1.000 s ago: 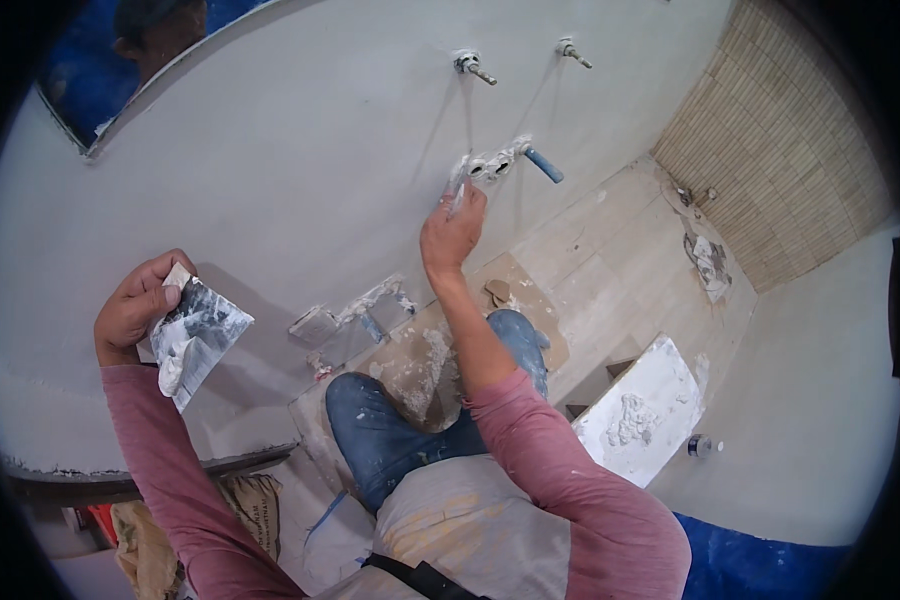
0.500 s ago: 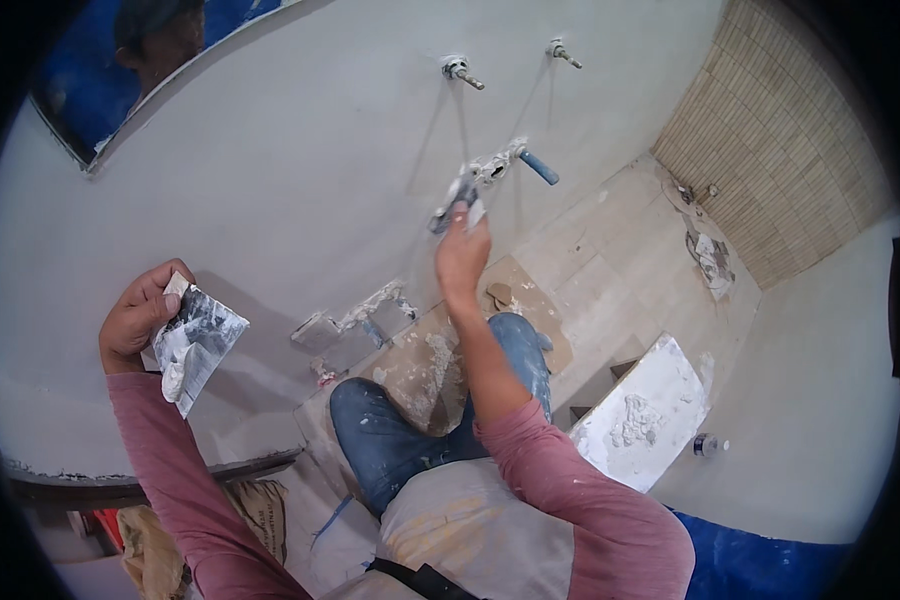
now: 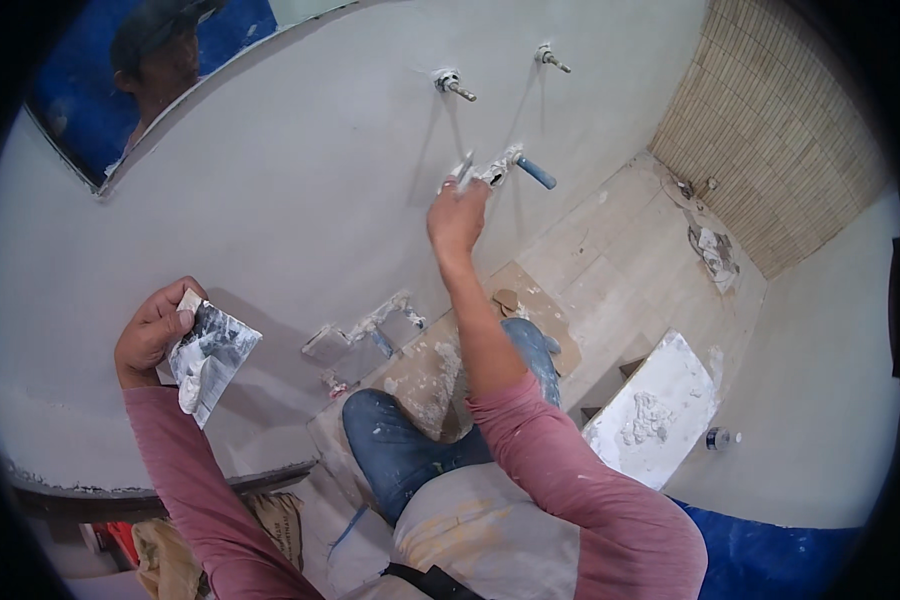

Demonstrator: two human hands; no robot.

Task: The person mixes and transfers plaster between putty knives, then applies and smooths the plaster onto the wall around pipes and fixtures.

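Note:
My left hand (image 3: 157, 325) grips a wide putty knife (image 3: 210, 365) at its upper corner, its metal blade smeared and carrying a thick lump of white putty (image 3: 192, 385). Up against the grey wall, my right hand (image 3: 457, 218) is closed on a putty knife (image 3: 467, 167) seen nearly edge-on; its handle is hidden in my fingers. Right beside that blade is a rough hole (image 3: 494, 176) ringed with white putty, and a blue pipe (image 3: 537, 171) sticks out of the wall next to it.
Two metal pipe stubs (image 3: 457, 88) (image 3: 555, 62) jut from the wall above. Lower down is a patched recess (image 3: 370, 330). A white board (image 3: 660, 400) with putty stands at right, near a small jar (image 3: 717, 438). Cardboard (image 3: 540, 300) covers floor by my knees. A person shows in a framed opening or mirror (image 3: 160, 60).
My right hand has turned, so its blade now shows edge-on rather than broad side, close to the hole. The view has shifted slightly; my left hand keeps its loaded knife.

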